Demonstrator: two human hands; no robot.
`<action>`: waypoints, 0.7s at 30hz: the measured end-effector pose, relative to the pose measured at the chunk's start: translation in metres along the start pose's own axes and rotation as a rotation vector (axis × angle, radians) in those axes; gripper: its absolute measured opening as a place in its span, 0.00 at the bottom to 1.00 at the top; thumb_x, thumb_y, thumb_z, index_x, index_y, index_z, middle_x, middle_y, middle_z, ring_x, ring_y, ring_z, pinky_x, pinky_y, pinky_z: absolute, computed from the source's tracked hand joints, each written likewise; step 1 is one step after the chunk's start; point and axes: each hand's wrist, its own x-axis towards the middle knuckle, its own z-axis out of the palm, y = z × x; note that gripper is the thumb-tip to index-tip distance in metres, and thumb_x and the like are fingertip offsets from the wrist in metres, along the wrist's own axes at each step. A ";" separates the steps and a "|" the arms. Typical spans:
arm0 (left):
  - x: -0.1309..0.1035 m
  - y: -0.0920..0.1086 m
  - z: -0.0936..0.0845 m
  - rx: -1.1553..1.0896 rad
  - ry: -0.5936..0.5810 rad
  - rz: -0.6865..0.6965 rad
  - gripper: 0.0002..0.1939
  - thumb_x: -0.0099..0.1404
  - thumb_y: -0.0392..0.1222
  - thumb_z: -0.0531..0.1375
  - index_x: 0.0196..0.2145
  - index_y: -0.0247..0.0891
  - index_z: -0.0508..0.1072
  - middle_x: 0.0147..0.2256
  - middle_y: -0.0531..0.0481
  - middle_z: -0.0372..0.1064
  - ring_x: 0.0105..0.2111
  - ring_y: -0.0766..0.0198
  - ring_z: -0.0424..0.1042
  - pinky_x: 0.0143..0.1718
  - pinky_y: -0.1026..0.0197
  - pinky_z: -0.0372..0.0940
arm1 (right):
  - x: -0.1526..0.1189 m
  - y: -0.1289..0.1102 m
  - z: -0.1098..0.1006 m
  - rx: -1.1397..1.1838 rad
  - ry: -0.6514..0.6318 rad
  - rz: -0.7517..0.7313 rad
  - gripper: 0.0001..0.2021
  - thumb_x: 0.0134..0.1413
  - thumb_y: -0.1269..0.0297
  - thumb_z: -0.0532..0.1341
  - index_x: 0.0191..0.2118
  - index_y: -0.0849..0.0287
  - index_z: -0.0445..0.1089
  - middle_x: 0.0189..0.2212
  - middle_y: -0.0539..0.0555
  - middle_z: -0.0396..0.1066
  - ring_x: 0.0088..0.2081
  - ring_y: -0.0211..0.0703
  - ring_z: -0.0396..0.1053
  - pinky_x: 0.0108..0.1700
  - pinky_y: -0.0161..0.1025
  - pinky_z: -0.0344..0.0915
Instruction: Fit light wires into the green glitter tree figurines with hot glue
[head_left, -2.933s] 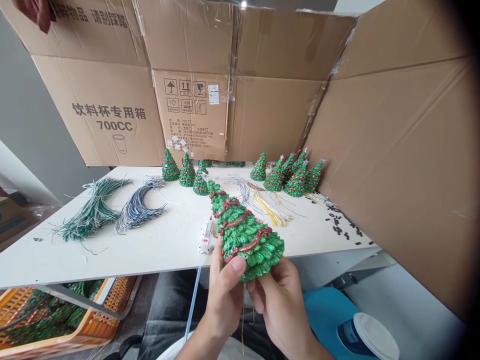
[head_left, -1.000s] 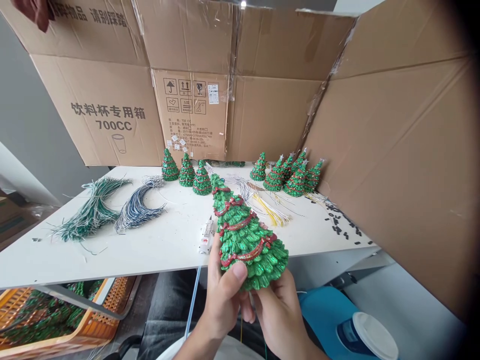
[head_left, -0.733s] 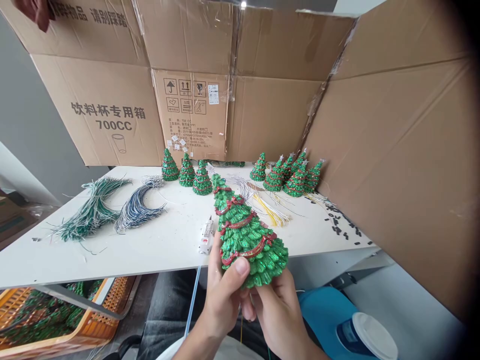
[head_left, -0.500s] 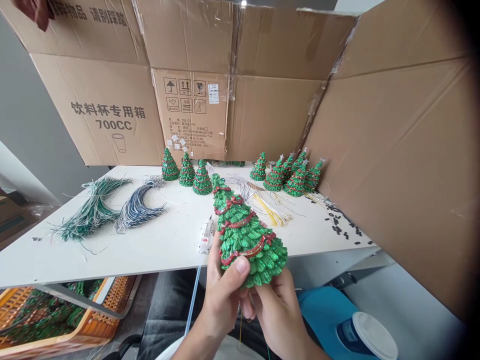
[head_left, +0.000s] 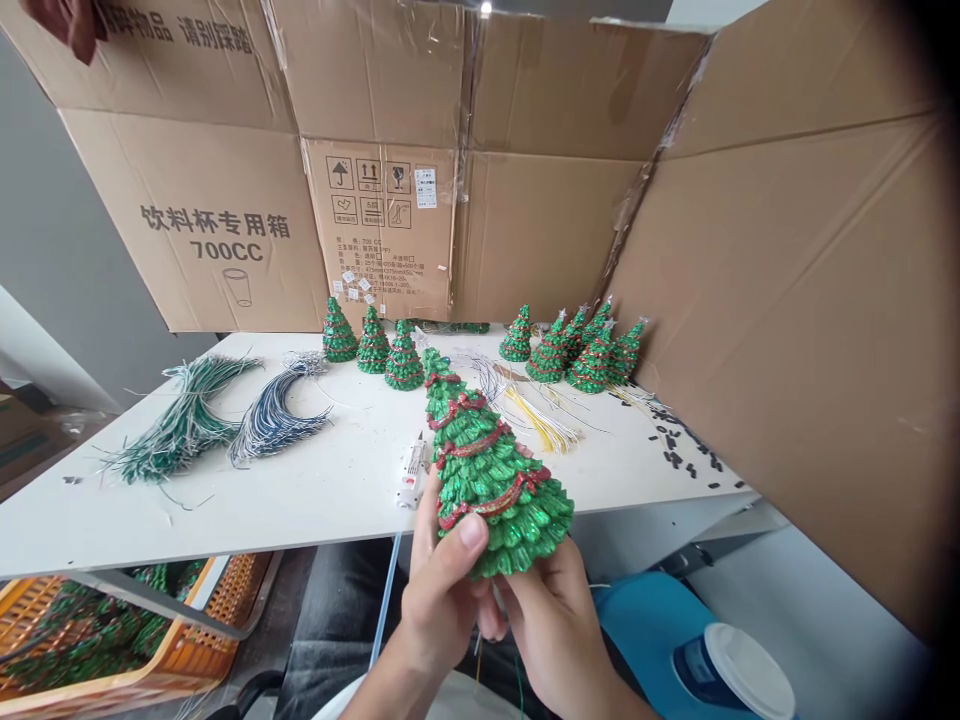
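A green Christmas tree figurine [head_left: 499, 480] with red garlands and bows is tilted over the table's front edge, its tip pointing up and left. Wrapped around its left side is my left hand [head_left: 442, 585], thumb pressed on the lower branches. My right hand [head_left: 559, 625] is closed at the base, its fingertips hidden beneath and behind the tree. Thin yellow and green wires [head_left: 519, 680] hang below the hands. Just beyond my left fingers lies a white glue gun [head_left: 411, 475] on the table.
Smaller-looking trees [head_left: 403, 358] stand at the back, more [head_left: 592, 360] at the right. Wire bundles [head_left: 281, 415] lie left, yellow-white wires [head_left: 544, 420] centre, black bits [head_left: 679, 450] right. Cardboard [head_left: 555, 230] walls the table. An orange basket [head_left: 217, 620] sits below. Another person's hand [head_left: 71, 25] shows upper left.
The tree and both hands have shifted very slightly left. The hanging wires have swung a little; the green one shows more clearly. My grip looks the same.
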 end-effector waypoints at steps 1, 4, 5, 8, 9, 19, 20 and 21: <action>0.000 0.000 -0.003 -0.011 -0.007 -0.001 0.34 0.66 0.59 0.76 0.62 0.40 0.75 0.18 0.59 0.68 0.11 0.66 0.68 0.15 0.67 0.70 | 0.000 0.000 0.000 0.013 -0.013 0.000 0.24 0.65 0.43 0.78 0.28 0.56 0.76 0.17 0.47 0.68 0.19 0.35 0.62 0.23 0.35 0.56; 0.001 0.000 -0.008 -0.033 -0.049 -0.001 0.31 0.68 0.60 0.73 0.60 0.39 0.77 0.17 0.58 0.68 0.12 0.62 0.71 0.15 0.65 0.71 | 0.000 -0.001 0.000 0.038 -0.038 0.004 0.24 0.64 0.44 0.78 0.27 0.56 0.76 0.16 0.47 0.69 0.18 0.36 0.63 0.22 0.36 0.58; 0.002 0.000 -0.009 -0.038 -0.060 -0.003 0.32 0.69 0.60 0.72 0.61 0.39 0.76 0.17 0.59 0.67 0.12 0.62 0.71 0.14 0.65 0.70 | 0.000 0.000 -0.001 0.039 -0.028 0.009 0.23 0.63 0.44 0.78 0.28 0.56 0.76 0.16 0.47 0.69 0.18 0.37 0.63 0.22 0.36 0.59; 0.003 -0.003 -0.011 -0.044 -0.062 -0.008 0.36 0.70 0.58 0.72 0.68 0.39 0.70 0.17 0.60 0.67 0.12 0.63 0.70 0.15 0.66 0.68 | 0.001 0.003 -0.003 0.042 0.026 0.027 0.21 0.60 0.46 0.80 0.30 0.55 0.77 0.15 0.46 0.68 0.17 0.38 0.64 0.20 0.35 0.59; 0.004 -0.004 -0.011 -0.041 -0.061 -0.011 0.39 0.70 0.58 0.72 0.70 0.39 0.67 0.17 0.60 0.68 0.12 0.63 0.70 0.15 0.67 0.67 | 0.001 0.004 -0.004 0.046 0.035 0.033 0.19 0.59 0.48 0.81 0.30 0.54 0.77 0.14 0.45 0.67 0.17 0.38 0.63 0.20 0.35 0.58; 0.005 -0.005 0.003 0.038 -0.056 0.019 0.44 0.61 0.63 0.78 0.66 0.41 0.70 0.17 0.64 0.63 0.12 0.55 0.75 0.15 0.62 0.71 | 0.004 0.008 -0.008 0.026 0.042 0.048 0.17 0.56 0.61 0.80 0.24 0.55 0.74 0.14 0.45 0.65 0.17 0.35 0.60 0.18 0.32 0.55; 0.005 -0.005 0.005 0.046 -0.049 0.032 0.43 0.60 0.64 0.79 0.63 0.42 0.71 0.16 0.64 0.63 0.12 0.55 0.74 0.15 0.61 0.71 | 0.004 0.008 -0.009 0.023 0.052 0.052 0.16 0.55 0.61 0.80 0.25 0.55 0.75 0.16 0.45 0.66 0.17 0.35 0.60 0.18 0.32 0.56; 0.005 -0.005 0.007 0.051 -0.039 0.049 0.42 0.59 0.64 0.79 0.62 0.42 0.72 0.16 0.63 0.63 0.12 0.55 0.74 0.14 0.61 0.70 | 0.004 0.008 -0.009 0.023 0.058 0.056 0.14 0.55 0.62 0.80 0.27 0.55 0.77 0.16 0.45 0.67 0.17 0.34 0.60 0.18 0.32 0.56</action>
